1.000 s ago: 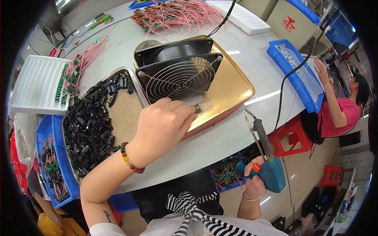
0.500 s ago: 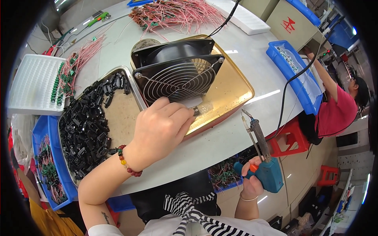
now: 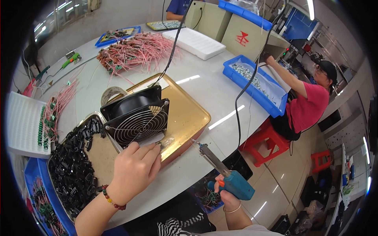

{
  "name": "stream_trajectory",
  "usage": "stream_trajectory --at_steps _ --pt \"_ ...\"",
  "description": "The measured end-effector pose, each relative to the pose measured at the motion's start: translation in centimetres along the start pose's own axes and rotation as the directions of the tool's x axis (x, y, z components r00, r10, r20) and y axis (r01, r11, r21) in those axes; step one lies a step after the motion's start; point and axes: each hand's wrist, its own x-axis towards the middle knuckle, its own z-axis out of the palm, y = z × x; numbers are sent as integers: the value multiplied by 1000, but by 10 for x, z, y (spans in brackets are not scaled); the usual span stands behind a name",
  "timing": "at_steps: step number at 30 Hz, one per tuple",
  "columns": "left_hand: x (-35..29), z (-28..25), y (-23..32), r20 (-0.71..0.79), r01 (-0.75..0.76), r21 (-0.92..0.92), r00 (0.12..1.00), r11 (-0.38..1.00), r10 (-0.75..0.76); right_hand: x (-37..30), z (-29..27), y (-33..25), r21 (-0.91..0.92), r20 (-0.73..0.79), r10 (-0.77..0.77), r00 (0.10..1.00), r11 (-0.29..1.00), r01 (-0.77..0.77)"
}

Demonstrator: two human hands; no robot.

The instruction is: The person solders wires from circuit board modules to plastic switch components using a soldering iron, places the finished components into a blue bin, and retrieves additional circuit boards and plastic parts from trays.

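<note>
My left hand (image 3: pixel 138 168), wearing a beaded bracelet, pinches a small dark part (image 3: pixel 160 145) at the near edge of a gold-coloured tray (image 3: pixel 189 106). Its fingers mostly cover the part. Right behind it a black fan (image 3: pixel 138 118) with a round wire guard stands in the tray. My right hand (image 3: pixel 229 196) grips a teal soldering gun (image 3: pixel 238 185) with an orange trigger, its tip pointing up and left beside the tray's near edge. Left of the fan, a metal tray (image 3: pixel 112 146) holds a heap of black plastic parts (image 3: pixel 71 173).
Pink-wired green components (image 3: pixel 134 53) lie piled at the back. A white foam tray (image 3: pixel 27 122) stands far left, another white tray (image 3: pixel 193 41) at the back. A blue bin (image 3: pixel 256 84) of small parts is at right, near a seated person in pink (image 3: pixel 311 98). A black cable (image 3: pixel 240 98) hangs across.
The view has swung right and upward, so the table sits further left and lower. The soldering gun's tip is somewhat closer to my left fingertips, which stay at the tray's edge.
</note>
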Motion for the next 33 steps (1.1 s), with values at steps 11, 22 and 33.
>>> stream_trajectory --at_steps 11,22,33 --pt "-34 -74 -15 -57 -45 86 997 995 50 -3 -5 0 3 -28 19 999 1000 -19" --pt "-104 -188 -197 -364 552 196 808 810 -462 -10 7 3 -40 85 -30 996 999 33" --pt "-158 -216 -298 -163 436 659 878 612 -450 -3 11 6 -117 56 -117 992 985 123"
